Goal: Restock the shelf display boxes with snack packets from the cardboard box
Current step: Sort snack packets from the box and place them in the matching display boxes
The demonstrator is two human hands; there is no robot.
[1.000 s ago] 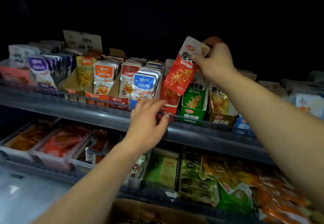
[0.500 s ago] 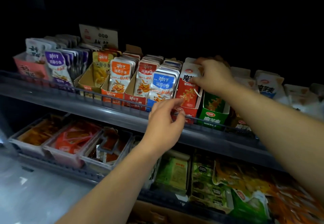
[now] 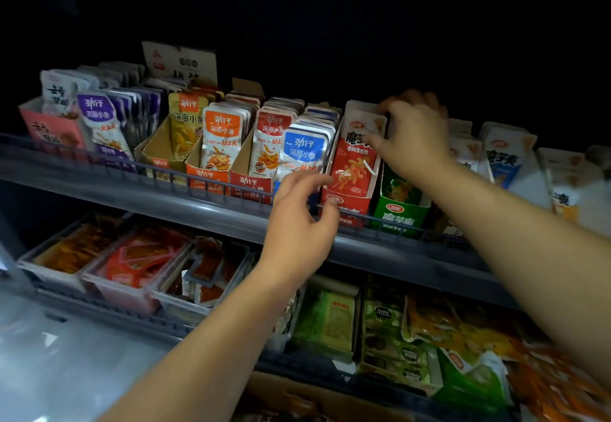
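Firmly the right hand (image 3: 413, 137) pinched the top of the red packet (image 3: 355, 163), which stood in the red display box (image 3: 344, 205). Just below it, the left hand (image 3: 297, 223) hovered loosely curled and empty. The cardboard box (image 3: 281, 395) lay beneath both forearms.

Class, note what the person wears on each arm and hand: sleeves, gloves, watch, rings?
Left arm and right arm are bare to the frame's edge, no sleeve in view. Left hand and right hand are ungloved; no watch, bracelet or ring shows.
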